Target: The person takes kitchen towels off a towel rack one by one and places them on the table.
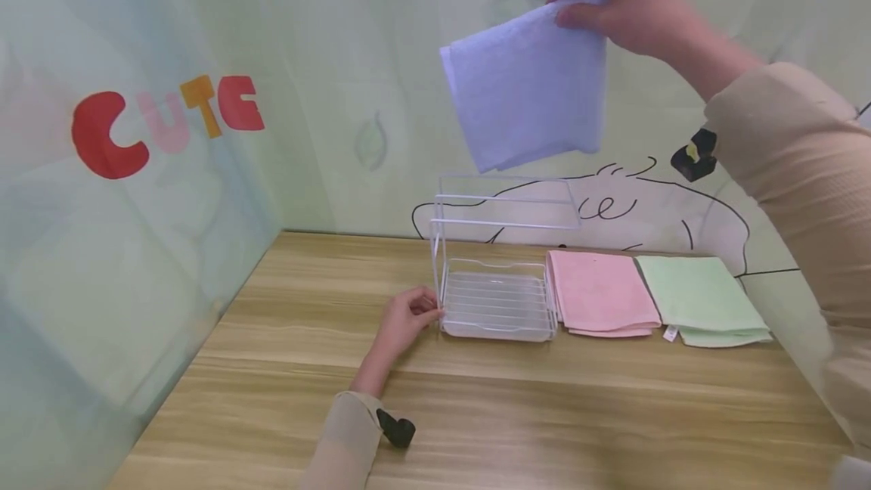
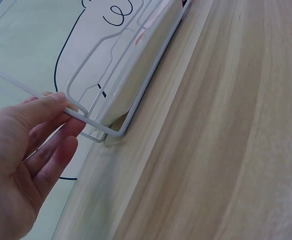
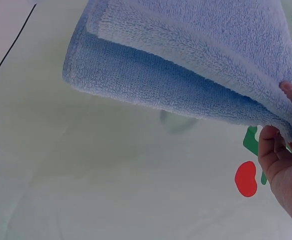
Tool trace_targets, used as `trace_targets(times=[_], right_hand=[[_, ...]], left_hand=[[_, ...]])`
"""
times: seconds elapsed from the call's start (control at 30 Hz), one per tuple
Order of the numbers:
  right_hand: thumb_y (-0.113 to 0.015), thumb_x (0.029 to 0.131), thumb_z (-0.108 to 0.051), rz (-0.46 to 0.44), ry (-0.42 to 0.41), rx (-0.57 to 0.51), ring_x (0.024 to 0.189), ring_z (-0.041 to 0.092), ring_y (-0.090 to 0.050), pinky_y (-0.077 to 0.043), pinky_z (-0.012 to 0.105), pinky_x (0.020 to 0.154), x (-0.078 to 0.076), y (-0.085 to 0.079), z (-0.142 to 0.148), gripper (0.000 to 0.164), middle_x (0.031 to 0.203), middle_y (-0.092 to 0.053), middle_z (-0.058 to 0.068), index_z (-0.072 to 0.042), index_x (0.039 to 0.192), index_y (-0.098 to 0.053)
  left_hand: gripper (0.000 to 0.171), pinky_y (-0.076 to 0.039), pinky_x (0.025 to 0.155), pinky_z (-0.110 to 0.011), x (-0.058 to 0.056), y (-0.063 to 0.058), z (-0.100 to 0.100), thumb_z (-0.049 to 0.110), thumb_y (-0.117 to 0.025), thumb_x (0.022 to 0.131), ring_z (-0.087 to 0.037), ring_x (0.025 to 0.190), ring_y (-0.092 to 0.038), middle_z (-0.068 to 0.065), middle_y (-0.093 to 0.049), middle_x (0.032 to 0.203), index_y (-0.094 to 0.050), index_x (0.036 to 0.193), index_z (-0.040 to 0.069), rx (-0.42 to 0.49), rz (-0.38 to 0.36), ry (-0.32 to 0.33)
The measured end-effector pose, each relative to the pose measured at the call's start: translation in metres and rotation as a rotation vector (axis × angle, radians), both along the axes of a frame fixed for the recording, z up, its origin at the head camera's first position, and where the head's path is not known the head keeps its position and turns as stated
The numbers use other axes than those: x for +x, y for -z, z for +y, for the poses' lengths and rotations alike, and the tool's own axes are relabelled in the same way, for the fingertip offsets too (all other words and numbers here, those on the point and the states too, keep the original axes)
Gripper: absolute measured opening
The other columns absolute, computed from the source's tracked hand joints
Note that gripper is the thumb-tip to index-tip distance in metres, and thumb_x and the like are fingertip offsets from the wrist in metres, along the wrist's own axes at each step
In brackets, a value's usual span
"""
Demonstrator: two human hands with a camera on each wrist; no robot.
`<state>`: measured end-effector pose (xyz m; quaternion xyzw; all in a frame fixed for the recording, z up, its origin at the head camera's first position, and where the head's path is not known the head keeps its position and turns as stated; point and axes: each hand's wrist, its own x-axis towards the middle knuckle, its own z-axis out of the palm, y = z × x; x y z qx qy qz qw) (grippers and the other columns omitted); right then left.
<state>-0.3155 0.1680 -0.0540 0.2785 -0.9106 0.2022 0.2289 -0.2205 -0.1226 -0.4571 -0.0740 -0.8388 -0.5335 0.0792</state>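
High above the table, my right hand (image 1: 643, 6) pinches a folded light blue towel (image 1: 531, 89) by its upper right corner. In the right wrist view the terry towel (image 3: 186, 55) hangs with its folded layers slightly parted. Down at the table, my left hand (image 1: 401, 320) grips the left side of a white wire rack (image 1: 503, 224). Seen from the left wrist, thumb and fingers pinch the rack's wire near a lower corner. The rack has an upper frame on its left side and a low basket with a pale drip tray (image 1: 500, 335) beneath.
Right of the rack lies a folded pink towel (image 1: 602, 293), and beside it a folded light green towel (image 1: 701, 293) with a small white tag. The wood-grain table (image 1: 503, 414) meets a printed curtain (image 1: 340, 59) at the back and left.
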Motion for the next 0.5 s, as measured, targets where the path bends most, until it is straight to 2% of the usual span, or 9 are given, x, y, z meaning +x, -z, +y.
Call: trace_targets(times=[0.2, 0.5], right_hand=[[-0.065, 0.095, -0.029, -0.022, 0.024, 0.020, 0.086, -0.004, -0.053, -0.040, 0.016, 0.073, 0.007, -0.005, 0.013, 0.031, 0.090, -0.060, -0.030, -0.013, 0.120, -0.071], [-0.063, 0.096, -0.031, -0.037, 0.078, 0.054, 0.082, -0.003, -0.051, -0.039, 0.016, 0.070, 0.017, -0.005, 0.042, 0.034, 0.083, -0.052, -0.037, -0.009, 0.121, -0.069]], left_hand=[[0.012, -0.053, 0.060, -0.018, 0.000, 0.000, -0.001, 0.002, -0.077, 0.081, -0.012, 0.071, -0.066, -0.014, -0.075, 0.085, -0.067, 0.086, 0.006, 0.005, -0.012, 0.000], [0.012, -0.054, 0.060, -0.019, 0.000, 0.001, -0.002, 0.004, -0.077, 0.082, -0.012, 0.072, -0.066, -0.012, -0.074, 0.085, -0.067, 0.087, 0.006, -0.006, -0.020, -0.009]])
